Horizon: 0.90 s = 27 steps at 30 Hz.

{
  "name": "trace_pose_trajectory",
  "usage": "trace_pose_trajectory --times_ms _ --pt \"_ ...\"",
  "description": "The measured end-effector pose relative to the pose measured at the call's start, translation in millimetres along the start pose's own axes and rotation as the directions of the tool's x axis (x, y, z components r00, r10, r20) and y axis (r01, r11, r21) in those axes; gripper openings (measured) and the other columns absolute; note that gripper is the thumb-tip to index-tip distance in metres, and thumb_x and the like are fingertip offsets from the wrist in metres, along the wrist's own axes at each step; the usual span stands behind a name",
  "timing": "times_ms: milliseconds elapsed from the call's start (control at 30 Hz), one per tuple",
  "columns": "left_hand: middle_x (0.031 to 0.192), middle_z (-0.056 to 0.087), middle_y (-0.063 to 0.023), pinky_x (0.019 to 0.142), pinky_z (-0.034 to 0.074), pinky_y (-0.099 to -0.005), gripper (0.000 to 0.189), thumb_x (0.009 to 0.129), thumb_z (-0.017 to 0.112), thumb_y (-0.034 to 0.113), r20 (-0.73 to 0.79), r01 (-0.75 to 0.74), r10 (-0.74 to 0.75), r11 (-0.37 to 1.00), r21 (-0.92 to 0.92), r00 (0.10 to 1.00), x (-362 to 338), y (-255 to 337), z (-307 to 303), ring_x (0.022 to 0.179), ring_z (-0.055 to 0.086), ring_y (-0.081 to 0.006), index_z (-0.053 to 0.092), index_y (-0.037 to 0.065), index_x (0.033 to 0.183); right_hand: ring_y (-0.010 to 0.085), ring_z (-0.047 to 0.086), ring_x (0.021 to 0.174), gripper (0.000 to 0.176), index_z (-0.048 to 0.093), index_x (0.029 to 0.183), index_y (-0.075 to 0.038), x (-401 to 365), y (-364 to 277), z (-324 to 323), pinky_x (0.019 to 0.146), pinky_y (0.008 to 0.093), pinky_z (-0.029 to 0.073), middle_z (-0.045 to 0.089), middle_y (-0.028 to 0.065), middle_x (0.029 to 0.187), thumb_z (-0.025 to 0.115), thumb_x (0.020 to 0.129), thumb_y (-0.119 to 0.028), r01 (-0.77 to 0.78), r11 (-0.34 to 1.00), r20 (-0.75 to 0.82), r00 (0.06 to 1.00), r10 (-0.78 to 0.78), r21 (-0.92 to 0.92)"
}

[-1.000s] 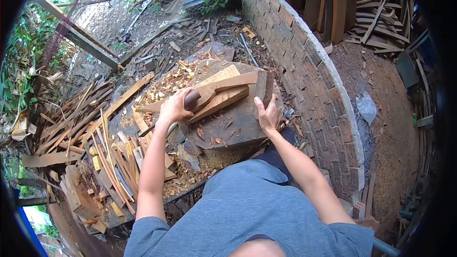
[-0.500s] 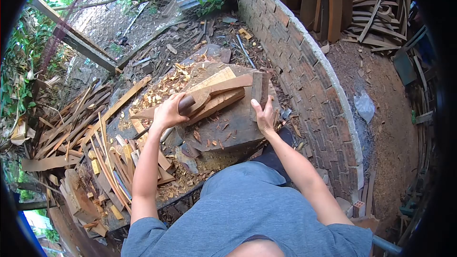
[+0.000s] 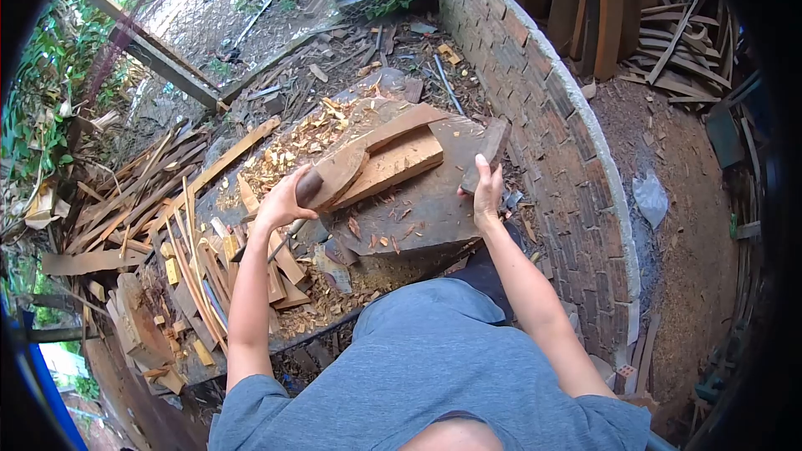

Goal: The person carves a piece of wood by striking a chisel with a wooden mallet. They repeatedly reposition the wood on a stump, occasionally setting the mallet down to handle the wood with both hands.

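I sit over a big dark wooden block (image 3: 418,217) used as a work surface. My left hand (image 3: 282,200) is closed around the dark rounded end of a long reddish shaped wooden piece (image 3: 376,138) that lies across the block. Under that piece rests a pale flat plank (image 3: 393,163). My right hand (image 3: 487,188) grips a short dark slab of wood (image 3: 493,146), held tilted at the block's right edge, apart from the planks. A thin grey metal strip (image 3: 288,234) shows just below my left hand; what it is cannot be told.
A curved brick wall (image 3: 543,117) runs close on the right. Heaps of wood strips and offcuts (image 3: 167,217) crowd the left, and chips (image 3: 292,146) cover the block's far side. Stacked boards (image 3: 618,8) stand behind the wall. A plastic bag (image 3: 650,198) lies on the dirt.
My right hand has carried the dark slab rightward, away from the planks to the block's edge. The reddish piece has shifted slightly under my left hand.
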<state>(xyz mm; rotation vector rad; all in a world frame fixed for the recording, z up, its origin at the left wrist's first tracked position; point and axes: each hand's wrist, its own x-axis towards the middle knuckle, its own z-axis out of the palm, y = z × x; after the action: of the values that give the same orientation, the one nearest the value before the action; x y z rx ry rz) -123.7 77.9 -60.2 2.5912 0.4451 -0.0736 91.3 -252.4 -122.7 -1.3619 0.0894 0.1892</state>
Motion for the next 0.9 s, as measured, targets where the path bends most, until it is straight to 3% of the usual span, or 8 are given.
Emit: trace_pose_trajectory --times_ms 67,200,300,400,600,733,833,900 --pt "0.134 0.054 -0.0156 0.102 0.045 -0.0419 0.103 0.057 0.09 0.022 0.089 0.095 -0.103 0.991 0.091 0.991 -4.5 -3.7 -3.5 0.122 0.054 -0.0334 0.038 0.02 0.145 0.017 0.063 0.069 0.059 0.043 0.128 0.0 1.1 -1.0 -5.1 0.041 0.0278 0.052 0.06 0.0126 0.103 0.061 0.09 -0.04 -0.06 0.996 0.101 0.993 0.066 -0.064" --pt "0.121 0.062 -0.0142 0.096 0.048 -0.0433 0.096 0.057 0.088 0.031 0.067 0.145 -0.156 0.977 0.156 0.985 -8.2 19.3 -9.2 0.114 0.059 -0.033 0.042 0.023 0.142 0.0171 0.062 0.069 0.059 0.042 0.129 -0.001 -7.7 -10.0 -0.2 0.041 0.0281 0.052 0.06 0.0117 0.102 0.062 0.089 -0.04 0.001 0.992 0.114 0.993 0.014 -0.124" --pt "0.119 0.063 -0.0144 0.092 0.049 -0.0441 0.082 0.063 0.085 0.035 -0.035 0.099 -0.097 0.992 0.082 0.995 -3.8 42.6 -8.0 0.112 0.061 -0.0324 0.049 0.023 0.136 0.016 0.057 0.05 0.053 0.046 0.119 0.0 -6.3 -7.3 2.6 0.038 0.0268 0.047 0.059 0.01 0.084 0.06 0.089 -0.041 0.039 0.989 0.087 0.996 -0.026 -0.146" --pt "0.11 0.069 -0.0122 0.087 0.051 -0.0445 0.059 0.076 0.076 0.03 -0.136 0.25 -0.249 0.968 -0.011 0.959 18.5 72.0 -11.3 0.102 0.066 -0.0342 0.056 0.022 0.131 0.0178 0.062 0.07 0.063 0.04 0.132 0.0 0.6 -3.1 -2.1 0.04 0.0289 0.051 0.059 0.0121 0.104 0.062 0.088 -0.041 -0.067 0.991 0.123 0.989 0.081 -0.115" --pt "0.11 0.068 -0.019 0.09 0.051 -0.0415 0.058 0.075 0.078 0.025 -0.086 0.097 -0.101 0.994 -0.047 0.991 57.7 61.5 -1.5 0.104 0.066 -0.0333 0.059 0.011 0.128 0.0181 0.063 0.068 0.066 0.04 0.132 0.0 1.6 -5.0 -3.0 0.041 0.0291 0.052 0.059 0.0134 0.104 0.062 0.088 -0.043 -0.056 0.988 0.12 0.99 0.074 -0.146" --pt "0.112 0.067 -0.0181 0.095 0.048 -0.0386 0.065 0.074 0.081 0.029 -0.241 -0.01 -0.028 0.987 -0.158 0.97 66.4 55.6 4.1 0.105 0.064 -0.0304 0.057 0.004 0.129 0.0182 0.062 0.061 0.067 0.038 0.133 0.003 -2.0 -3.0 0.0 0.04 0.0293 0.051 0.06 0.0142 0.101 0.063 0.088 -0.041 -0.045 0.985 0.076 0.995 0.058 -0.169" --pt "0.128 0.056 -0.0158 0.098 0.049 -0.0401 0.08 0.068 0.087 0.033 0.048 -0.166 0.168 0.985 -0.043 0.985 53.2 77.8 -9.1 0.112 0.06 -0.0291 0.051 0.01 0.136 0.0158 0.057 0.045 0.052 0.045 0.119 -0.002 0.7 -1.0 2.1 0.036 0.0261 0.047 0.058 0.0088 0.083 0.06 0.089 -0.042 -0.021 0.982 0.064 0.997 0.033 -0.187" --pt "0.132 0.048 -0.0115 0.099 0.048 -0.0427 0.079 0.066 0.087 0.032 0.195 -0.044 0.016 0.989 0.14 0.981 45.2 88.4 -4.6 0.113 0.059 -0.0299 0.053 0.021 0.136 0.0158 0.057 0.045 0.052 0.046 0.119 -0.002 0.0 -4.5 3.7 0.036 0.0261 0.046 0.058 0.0088 0.082 0.06 0.089 -0.042 -0.03 0.98 0.061 0.997 0.042 -0.194"
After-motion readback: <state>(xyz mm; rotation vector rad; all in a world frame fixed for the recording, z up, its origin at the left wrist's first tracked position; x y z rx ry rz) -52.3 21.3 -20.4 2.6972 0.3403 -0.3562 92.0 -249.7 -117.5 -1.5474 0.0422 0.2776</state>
